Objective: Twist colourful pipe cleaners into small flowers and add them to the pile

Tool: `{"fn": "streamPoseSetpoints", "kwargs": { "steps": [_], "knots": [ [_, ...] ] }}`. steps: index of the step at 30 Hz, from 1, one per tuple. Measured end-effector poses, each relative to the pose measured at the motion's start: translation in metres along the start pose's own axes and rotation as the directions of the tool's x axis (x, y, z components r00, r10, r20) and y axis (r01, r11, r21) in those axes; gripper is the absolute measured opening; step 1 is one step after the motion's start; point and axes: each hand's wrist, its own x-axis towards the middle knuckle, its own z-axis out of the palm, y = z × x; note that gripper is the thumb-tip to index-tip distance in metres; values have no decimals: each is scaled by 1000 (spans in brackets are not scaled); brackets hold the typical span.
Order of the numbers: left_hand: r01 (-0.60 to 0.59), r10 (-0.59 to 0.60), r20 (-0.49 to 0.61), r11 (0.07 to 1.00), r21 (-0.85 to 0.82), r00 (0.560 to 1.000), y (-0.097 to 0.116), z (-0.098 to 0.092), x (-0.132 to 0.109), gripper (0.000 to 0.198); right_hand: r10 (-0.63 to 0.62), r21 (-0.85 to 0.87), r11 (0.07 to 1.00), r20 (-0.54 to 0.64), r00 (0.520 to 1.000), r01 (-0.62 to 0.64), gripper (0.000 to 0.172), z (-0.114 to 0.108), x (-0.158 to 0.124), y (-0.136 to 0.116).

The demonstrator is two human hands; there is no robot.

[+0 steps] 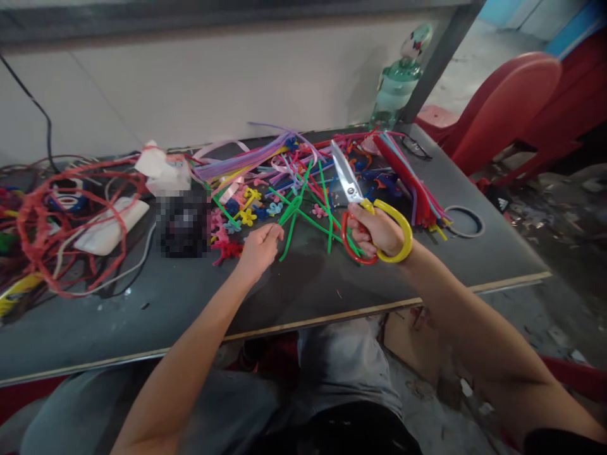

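Observation:
Near the middle of the dark table, my left hand (260, 250) is closed in a pinch on the lower end of a green pipe-cleaner piece (294, 205), whose several arms spread out above and to the right. My right hand (378, 231) is wrapped round scissors (349, 184) with one red and one yellow handle loop; their blades point up and away and look closed. Loose green pipe cleaners (328, 212) lie between the two hands. Small flower shapes (248, 215) in yellow, blue and pink sit just beyond my left hand.
A bundle of red pipe cleaners (408, 174) and a tape ring (465, 222) lie at the right. Behind stands a green bottle (396, 88). Tangled red cord (34, 208) and a white box (112, 225) are at the left. Red chairs (509, 104) stand beyond the table.

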Motion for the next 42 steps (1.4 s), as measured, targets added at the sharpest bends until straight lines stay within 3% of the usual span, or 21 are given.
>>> {"fn": "streamPoseSetpoints", "kwargs": {
  "steps": [2,3,6,7,9,12,16,18,19,21,23,25,28,31,33,36,39,42],
  "knots": [
    [68,-72,-21,988,-140,997,9,1,-3,36,6,-219,975,-140,990,-37,68,-12,-4,-4],
    [89,-96,-21,975,-205,995,13,1,-4,36,0,-394,916,-197,980,-79,68,-17,-7,-5],
    [112,-106,37,938,-327,994,23,0,-5,35,-100,-839,504,-293,951,-206,68,-32,-16,-9],
    [113,-98,60,935,-337,993,25,0,-5,33,-113,-893,369,-317,942,-256,66,-36,-18,-8],
    [115,-88,100,944,-311,991,26,0,-6,31,-95,-917,192,-371,924,-349,61,-46,-21,-5],
    [83,-61,122,979,-186,991,21,0,-8,28,-78,-909,84,-415,906,-409,55,-60,-26,3],
    [24,-29,114,999,44,993,12,-1,-11,23,-188,-916,57,-400,897,-397,38,-61,-35,10],
    [-41,19,91,971,236,996,8,3,-14,23,-337,-946,104,-325,884,-308,32,-46,-36,11],
    [-92,65,88,931,352,994,6,7,-16,23,-458,-969,130,-248,853,-212,34,-34,-34,12],
    [-193,150,123,800,568,981,3,18,-23,22,-627,-990,27,93,773,142,40,-7,-25,16],
    [-239,160,177,670,703,971,-1,28,-31,22,-643,-910,-129,379,666,394,28,19,-11,20],
    [-250,147,202,588,769,968,-5,32,-36,27,-555,-821,-226,551,623,525,24,35,6,23],
    [-285,202,205,560,778,958,-8,22,-35,31,-434,-804,-203,586,684,559,24,38,27,21],
    [-357,440,114,521,775,891,-3,-7,-25,30,-494,-904,-73,399,772,421,29,23,42,15],
    [-338,537,39,472,814,843,4,-31,-17,31,-559,-944,25,259,787,329,31,11,49,11],
    [-246,498,-18,459,854,867,12,-60,-7,24,-547,-964,101,151,824,244,29,-1,53,7],
    [-155,464,-56,403,902,884,12,-76,-4,22,-466,-974,120,115,877,192,27,-1,53,7],
    [-29,429,-143,370,928,892,15,-83,-4,26,-516,-952,156,147,844,262,32,6,52,13]
  ]
}}
